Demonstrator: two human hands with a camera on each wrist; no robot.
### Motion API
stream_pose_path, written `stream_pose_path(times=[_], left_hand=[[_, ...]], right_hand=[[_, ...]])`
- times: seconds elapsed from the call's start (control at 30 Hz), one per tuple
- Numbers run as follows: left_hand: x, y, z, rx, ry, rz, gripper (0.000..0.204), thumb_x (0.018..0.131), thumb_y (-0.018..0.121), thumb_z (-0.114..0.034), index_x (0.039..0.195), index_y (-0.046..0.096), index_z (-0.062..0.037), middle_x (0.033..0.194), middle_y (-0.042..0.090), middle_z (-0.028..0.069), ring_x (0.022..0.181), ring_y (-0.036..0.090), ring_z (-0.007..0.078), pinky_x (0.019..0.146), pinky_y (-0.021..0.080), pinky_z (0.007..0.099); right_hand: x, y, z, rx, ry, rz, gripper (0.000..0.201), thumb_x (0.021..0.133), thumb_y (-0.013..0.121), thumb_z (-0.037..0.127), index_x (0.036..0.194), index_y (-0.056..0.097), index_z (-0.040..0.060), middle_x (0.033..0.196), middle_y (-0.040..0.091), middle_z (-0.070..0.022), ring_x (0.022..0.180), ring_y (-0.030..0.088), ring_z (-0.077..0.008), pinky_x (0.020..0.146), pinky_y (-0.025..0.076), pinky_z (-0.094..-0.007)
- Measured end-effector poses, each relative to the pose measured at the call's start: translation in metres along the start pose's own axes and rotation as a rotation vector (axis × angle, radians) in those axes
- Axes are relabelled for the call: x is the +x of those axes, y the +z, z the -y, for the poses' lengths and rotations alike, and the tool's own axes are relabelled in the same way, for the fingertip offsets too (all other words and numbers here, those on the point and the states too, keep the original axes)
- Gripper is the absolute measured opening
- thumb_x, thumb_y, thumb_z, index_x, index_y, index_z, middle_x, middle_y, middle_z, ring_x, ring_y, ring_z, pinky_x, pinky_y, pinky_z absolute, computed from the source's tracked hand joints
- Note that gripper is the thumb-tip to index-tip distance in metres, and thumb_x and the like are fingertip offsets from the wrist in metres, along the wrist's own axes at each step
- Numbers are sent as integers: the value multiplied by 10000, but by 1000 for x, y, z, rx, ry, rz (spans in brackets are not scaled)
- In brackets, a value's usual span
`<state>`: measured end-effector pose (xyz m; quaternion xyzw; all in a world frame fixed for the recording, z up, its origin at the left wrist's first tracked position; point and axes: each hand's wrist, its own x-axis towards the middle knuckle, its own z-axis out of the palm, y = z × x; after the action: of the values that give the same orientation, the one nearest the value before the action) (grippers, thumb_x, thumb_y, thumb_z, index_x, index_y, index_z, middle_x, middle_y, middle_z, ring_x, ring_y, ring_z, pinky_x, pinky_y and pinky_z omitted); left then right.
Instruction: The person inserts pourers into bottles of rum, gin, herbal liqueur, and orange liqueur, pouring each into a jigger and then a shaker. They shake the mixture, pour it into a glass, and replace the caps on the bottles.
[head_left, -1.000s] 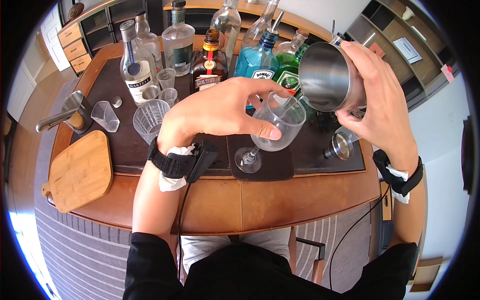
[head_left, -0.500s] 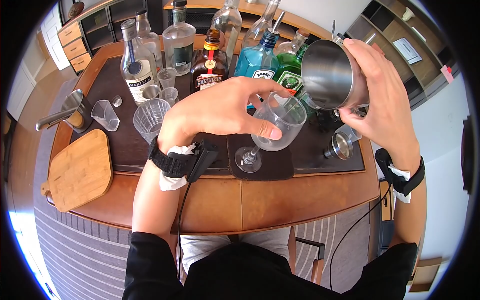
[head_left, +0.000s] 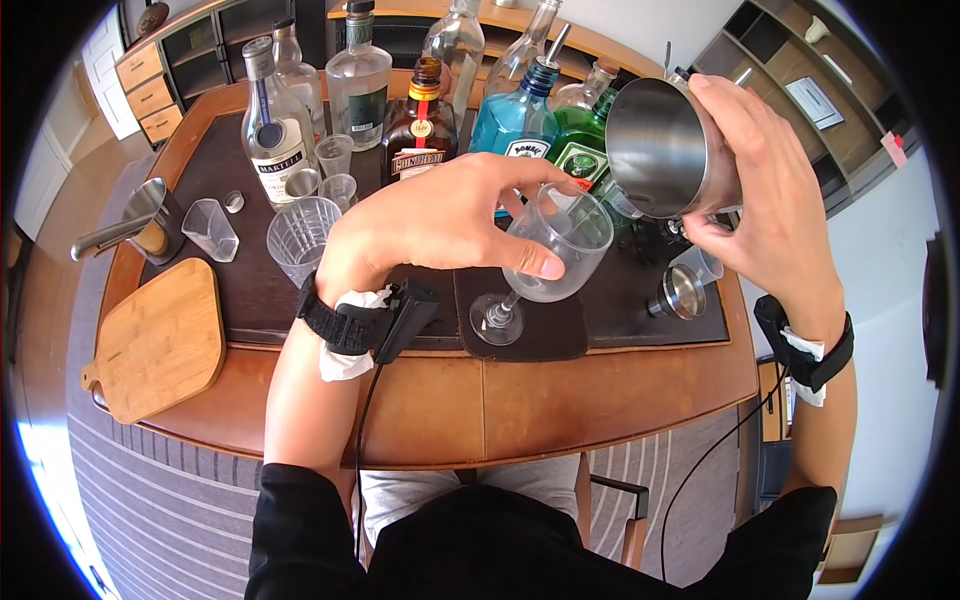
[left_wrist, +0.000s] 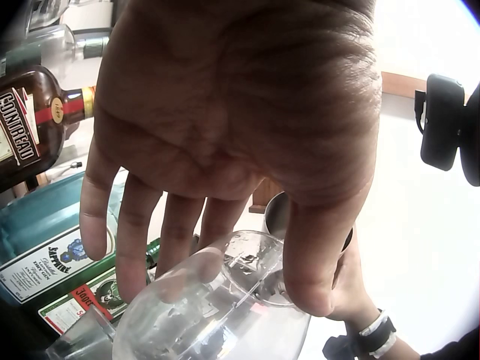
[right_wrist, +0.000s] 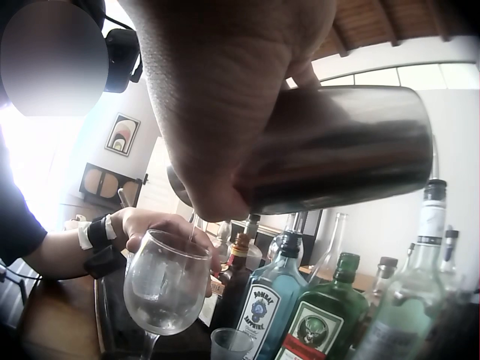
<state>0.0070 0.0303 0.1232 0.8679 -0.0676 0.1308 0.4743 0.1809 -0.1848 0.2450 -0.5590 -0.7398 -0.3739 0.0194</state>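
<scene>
A stemmed wine glass (head_left: 572, 262) stands upright on a dark mat (head_left: 550, 343). My left hand (head_left: 425, 215) holds it by the bowl, thumb on the near side and fingers on the far side. In the left wrist view the glass (left_wrist: 217, 311) lies between thumb and fingers. Up and to the right, my right hand (head_left: 765, 185) grips a steel shaker tin (head_left: 655, 150) round its side. The tin is tipped on its side, its open mouth towards the glass; no liquid shows at its rim. The right wrist view shows the tin (right_wrist: 345, 150) raised above the glass.
Behind the hands stand several bottles, among them a blue one (head_left: 510, 120), a green one (head_left: 580, 155) and a brown one (head_left: 418, 135). A metal jigger (head_left: 682, 292) lies at right. At left are a cut-glass tumbler (head_left: 300, 245) and a wooden board (head_left: 160, 345).
My right hand and the shaker tin have shifted slightly up and to the right. My left hand and the wine glass stay where they were.
</scene>
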Motion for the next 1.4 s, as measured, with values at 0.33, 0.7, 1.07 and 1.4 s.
stream_pose_path(times=[0.33,0.7,1.07,1.4], left_hand=[[0,0,2,4,4,-9,781,781,891,-417,1427,595,-93,1236,710,131,1111,660,263,1055,479,414],[0,0,1,8,-5,-5,768,780,893,-402,1419,600,-93,1241,710,130,1103,660,263,1042,486,413],[0,0,2,16,-18,1,764,787,894,-385,1426,594,-93,1274,701,124,1117,657,266,1042,492,417],[0,0,0,16,-8,1,769,779,899,-383,1430,595,-110,1265,701,131,1121,654,278,1040,496,421]], right_hand=[[-1,-5,2,-15,35,68,972,555,796,-24,1458,456,94,1449,577,-131,1254,585,-397,1034,493,-459],[1,-7,1,-17,8,61,980,547,799,-38,1457,463,100,1449,578,-131,1254,591,-390,1040,494,-453],[5,-6,4,-21,-29,83,1023,523,824,-51,1464,463,120,1423,585,-148,1244,594,-379,1025,491,-452],[7,-4,7,-45,-69,93,1083,463,860,-47,1454,460,125,1405,584,-143,1232,593,-387,999,498,-469]])
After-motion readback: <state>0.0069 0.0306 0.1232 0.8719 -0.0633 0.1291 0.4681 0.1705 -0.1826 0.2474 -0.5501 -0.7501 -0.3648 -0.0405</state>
